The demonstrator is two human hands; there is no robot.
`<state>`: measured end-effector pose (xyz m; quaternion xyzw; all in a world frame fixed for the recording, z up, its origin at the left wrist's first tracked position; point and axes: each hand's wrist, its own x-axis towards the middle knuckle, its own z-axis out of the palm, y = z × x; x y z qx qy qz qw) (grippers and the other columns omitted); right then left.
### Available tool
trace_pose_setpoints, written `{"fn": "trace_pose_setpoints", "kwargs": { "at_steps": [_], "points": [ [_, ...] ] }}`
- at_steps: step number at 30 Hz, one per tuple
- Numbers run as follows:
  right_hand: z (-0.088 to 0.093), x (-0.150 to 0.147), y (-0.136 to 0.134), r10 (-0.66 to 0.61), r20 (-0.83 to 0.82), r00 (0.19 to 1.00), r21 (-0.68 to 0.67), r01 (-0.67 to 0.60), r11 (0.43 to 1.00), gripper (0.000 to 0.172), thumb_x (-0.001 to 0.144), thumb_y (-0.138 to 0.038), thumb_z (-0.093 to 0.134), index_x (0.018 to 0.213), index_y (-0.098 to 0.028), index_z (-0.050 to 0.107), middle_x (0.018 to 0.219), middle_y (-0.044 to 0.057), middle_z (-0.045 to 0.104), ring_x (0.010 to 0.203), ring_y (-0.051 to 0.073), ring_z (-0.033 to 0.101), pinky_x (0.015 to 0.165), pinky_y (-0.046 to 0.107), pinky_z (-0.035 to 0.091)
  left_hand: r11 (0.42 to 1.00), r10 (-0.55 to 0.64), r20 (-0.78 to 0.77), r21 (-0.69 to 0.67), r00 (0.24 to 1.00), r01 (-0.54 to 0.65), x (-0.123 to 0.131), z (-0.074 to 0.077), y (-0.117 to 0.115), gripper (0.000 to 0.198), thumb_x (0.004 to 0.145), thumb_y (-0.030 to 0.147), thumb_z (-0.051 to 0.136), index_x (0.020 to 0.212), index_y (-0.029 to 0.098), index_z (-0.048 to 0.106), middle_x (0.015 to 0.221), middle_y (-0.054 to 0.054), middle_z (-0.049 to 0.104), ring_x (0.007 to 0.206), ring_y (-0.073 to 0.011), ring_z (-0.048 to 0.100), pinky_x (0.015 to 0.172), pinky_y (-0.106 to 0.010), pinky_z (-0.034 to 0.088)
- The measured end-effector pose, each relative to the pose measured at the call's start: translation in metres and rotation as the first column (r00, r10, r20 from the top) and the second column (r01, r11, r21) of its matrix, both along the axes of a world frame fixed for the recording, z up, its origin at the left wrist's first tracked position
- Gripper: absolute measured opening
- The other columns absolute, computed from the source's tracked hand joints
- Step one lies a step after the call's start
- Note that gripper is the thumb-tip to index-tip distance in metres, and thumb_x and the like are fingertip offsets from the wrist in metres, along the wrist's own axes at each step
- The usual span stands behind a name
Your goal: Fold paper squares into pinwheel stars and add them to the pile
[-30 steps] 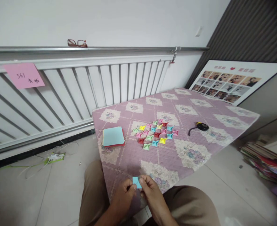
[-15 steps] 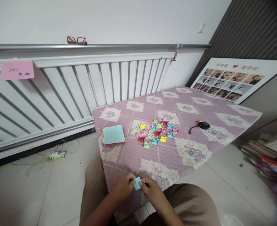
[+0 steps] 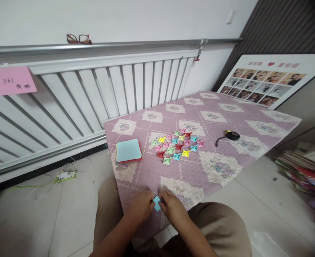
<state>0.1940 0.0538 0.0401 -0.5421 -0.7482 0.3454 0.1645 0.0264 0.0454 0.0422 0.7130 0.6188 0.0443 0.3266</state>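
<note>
A small folded piece of light blue paper point(image 3: 156, 203) is held between both hands over the near edge of the table. My left hand point(image 3: 142, 204) is closed on its left side, fingers pinched. On the right side, my right hand point(image 3: 172, 204) grips it with thumb and fingers. Farther up the cloth lie several small folded paper pieces point(image 3: 179, 146) in pink, red, yellow, green and blue, set out in slanting rows. To their left is a stack of square paper sheets point(image 3: 129, 150), light blue on top with red showing underneath.
A purple floral tablecloth point(image 3: 146, 175) covers the table. On its right lies a black object with a cord point(image 3: 231, 135). Behind stand a white radiator point(image 3: 136, 85) and a leaning photo board point(image 3: 267, 82). Glasses point(image 3: 79, 39) rest on the pipe; a power strip point(image 3: 66, 175) lies on the floor.
Both hands have closed in around the blue paper, covering more of its sides. The view has shifted slightly. The folded pieces and the stack stay in place on the cloth.
</note>
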Motion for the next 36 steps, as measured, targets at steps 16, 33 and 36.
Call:
{"fn": "trace_pose_setpoints", "kwargs": {
  "at_steps": [16,33,36],
  "points": [
    [-0.015,0.006,0.032,0.276,-0.027,0.961,0.082,-0.273,0.959,0.018,0.07,-0.006,0.056,0.078,-0.021,0.061,0.076,-0.002,0.059,0.071,0.013,0.052,0.066,0.023,0.034,1.0,-0.007,-0.007,-0.022,1.0,0.007,0.0,0.01,0.009,0.013,0.081,0.02,0.054,0.09,0.021,0.064,0.092,-0.003,0.066,0.082,-0.0186,0.059,0.064,-0.026,0.034],
    [-0.006,0.002,0.037,0.368,0.014,0.93,0.086,-0.368,0.926,0.018,0.07,-0.006,0.054,0.079,-0.02,0.061,0.083,0.002,0.062,0.078,0.017,0.055,0.07,0.025,0.037,1.0,-0.021,-0.011,0.013,1.0,0.021,0.003,0.018,0.011,0.016,0.08,0.014,0.053,0.09,0.019,0.064,0.091,-0.004,0.065,0.082,-0.0202,0.058,0.067,-0.027,0.035],
    [-0.002,0.002,0.035,0.373,0.014,0.928,0.074,-0.373,0.925,0.017,0.072,-0.007,0.052,0.079,-0.02,0.06,0.082,0.002,0.062,0.076,0.016,0.055,0.069,0.025,0.037,0.999,-0.043,-0.005,0.016,0.999,0.043,0.001,0.015,0.012,0.014,0.081,0.015,0.053,0.089,0.019,0.063,0.092,-0.004,0.066,0.084,-0.0205,0.058,0.068,-0.027,0.035]
  ]
}}
